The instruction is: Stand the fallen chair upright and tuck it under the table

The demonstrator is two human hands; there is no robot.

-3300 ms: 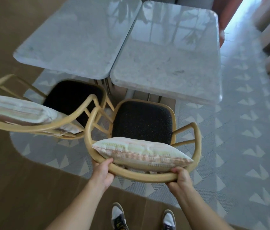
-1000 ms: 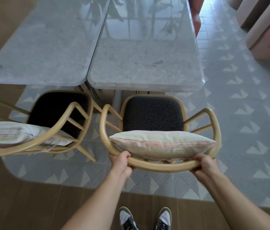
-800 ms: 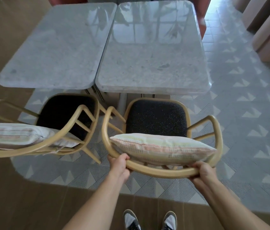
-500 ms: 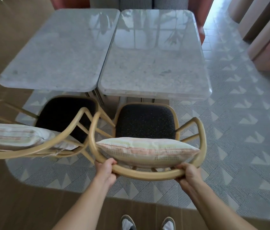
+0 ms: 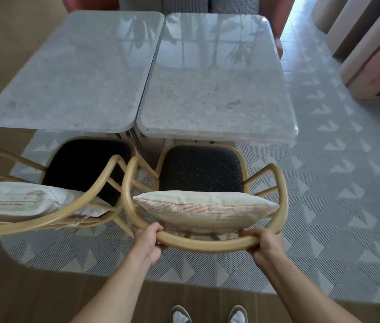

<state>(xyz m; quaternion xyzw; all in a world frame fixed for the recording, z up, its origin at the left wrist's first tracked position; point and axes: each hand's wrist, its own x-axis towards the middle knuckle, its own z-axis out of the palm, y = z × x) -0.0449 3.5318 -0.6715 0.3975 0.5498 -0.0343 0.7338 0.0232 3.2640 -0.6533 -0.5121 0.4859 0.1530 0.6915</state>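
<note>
A wooden chair (image 5: 207, 244) with a curved back rail and a dark speckled seat (image 5: 202, 170) stands upright in front of the right marble table (image 5: 217, 89). A striped cushion (image 5: 205, 207) leans against its back. My left hand (image 5: 148, 240) grips the back rail at its left end and my right hand (image 5: 262, 241) grips it at its right end. The front of the seat reaches just under the table's near edge.
A second matching chair (image 5: 51, 217) with a cushion stands to the left, its arm close to the held chair's arm. A left marble table (image 5: 77, 71) adjoins the right one. Pink upholstered seating (image 5: 375, 66) stands at the far right. My shoes (image 5: 207, 315) are on wooden floor beside the patterned rug.
The chair has shifted a little left and forward toward the table, its seat front now reaching under the table edge. Both hands keep their grip on the back rail.
</note>
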